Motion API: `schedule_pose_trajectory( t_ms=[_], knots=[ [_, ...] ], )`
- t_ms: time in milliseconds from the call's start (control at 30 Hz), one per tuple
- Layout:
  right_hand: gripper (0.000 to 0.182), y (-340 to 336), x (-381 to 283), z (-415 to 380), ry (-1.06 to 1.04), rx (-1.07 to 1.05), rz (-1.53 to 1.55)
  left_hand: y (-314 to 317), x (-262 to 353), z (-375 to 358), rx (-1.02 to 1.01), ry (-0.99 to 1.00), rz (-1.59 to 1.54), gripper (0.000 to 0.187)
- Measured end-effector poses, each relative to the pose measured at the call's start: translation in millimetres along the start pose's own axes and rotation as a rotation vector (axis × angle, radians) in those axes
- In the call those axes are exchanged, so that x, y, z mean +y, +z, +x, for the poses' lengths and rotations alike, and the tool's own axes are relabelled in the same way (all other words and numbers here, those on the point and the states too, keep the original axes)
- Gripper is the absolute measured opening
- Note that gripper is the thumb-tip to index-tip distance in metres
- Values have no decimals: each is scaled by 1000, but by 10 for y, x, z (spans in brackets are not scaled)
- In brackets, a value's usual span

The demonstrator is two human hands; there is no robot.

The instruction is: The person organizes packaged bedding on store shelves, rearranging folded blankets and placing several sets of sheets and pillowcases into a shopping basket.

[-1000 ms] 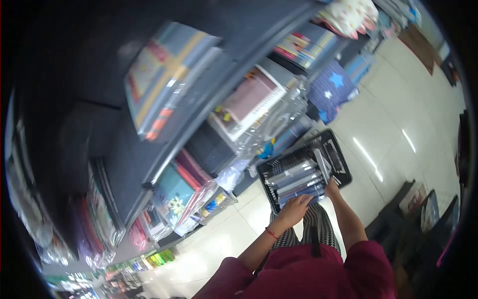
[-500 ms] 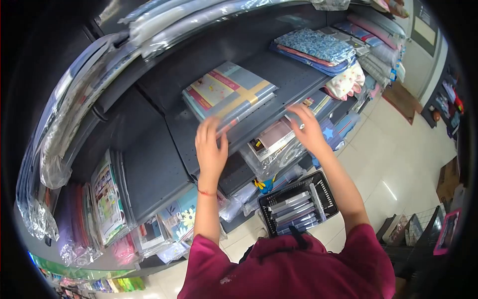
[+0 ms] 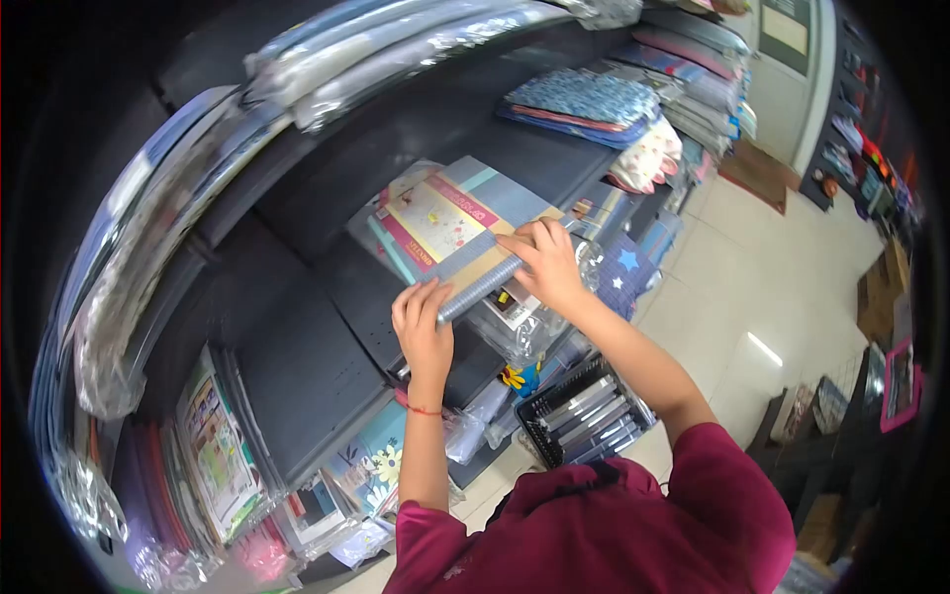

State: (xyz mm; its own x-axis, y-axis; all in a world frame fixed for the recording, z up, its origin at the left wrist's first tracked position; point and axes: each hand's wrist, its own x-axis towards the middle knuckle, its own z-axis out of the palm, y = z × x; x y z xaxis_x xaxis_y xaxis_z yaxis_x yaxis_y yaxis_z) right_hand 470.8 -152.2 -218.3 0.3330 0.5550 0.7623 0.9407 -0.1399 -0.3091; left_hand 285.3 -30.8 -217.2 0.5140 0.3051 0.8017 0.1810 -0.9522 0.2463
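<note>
A flat packaged bedding set (image 3: 440,213), grey-blue with a floral picture panel and a red printed band, lies tilted at the front of the dark shelf (image 3: 297,381). My left hand (image 3: 424,327) grips its near left corner, fingers on top. On the near right side, my right hand (image 3: 546,262) is closed over the edge, fingers bent on the top face. The thumbs are partly hidden. Beneath and behind it, part of another plastic-wrapped pack (image 3: 368,230) shows on the shelf.
Below the shelf stands a black basket (image 3: 527,424) with several packs inside. Folded blue patterned textiles (image 3: 584,99) are stacked further right. Plastic-wrapped packs (image 3: 416,59) hang over the upper shelf edge. A tiled floor (image 3: 712,277) lies to the right.
Both hands have closed on the bedding set, which has come forward and tilted, exposing the pack underneath. My right hand has moved left onto its edge. The camera view has turned slightly.
</note>
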Motion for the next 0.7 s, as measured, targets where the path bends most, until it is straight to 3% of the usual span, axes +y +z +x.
schedule_pose_trajectory(
  t_ms=[167, 300, 467, 567, 700],
  knots=[
    [56, -880, 367, -512, -15, 117, -126, 67, 770, 69, -132, 261, -114, 50],
    [56, -1514, 539, -1243, 136, 139, -311, 367, 1359, 151, -249, 409, -366, 49],
    [54, -1819, 588, -2445, 542, 133, -419, 1167, 1943, -107, -548, 513, -602, 45],
    [48, -1546, 801, -3268, 789, 176, -289, 1814, 2190, -512, -802, 422, -725, 41],
    [40, -1006, 944, -4253, 1236, 53, -71, 2656, 2195, -1321, -1105, 219, -769, 41]
  ],
)
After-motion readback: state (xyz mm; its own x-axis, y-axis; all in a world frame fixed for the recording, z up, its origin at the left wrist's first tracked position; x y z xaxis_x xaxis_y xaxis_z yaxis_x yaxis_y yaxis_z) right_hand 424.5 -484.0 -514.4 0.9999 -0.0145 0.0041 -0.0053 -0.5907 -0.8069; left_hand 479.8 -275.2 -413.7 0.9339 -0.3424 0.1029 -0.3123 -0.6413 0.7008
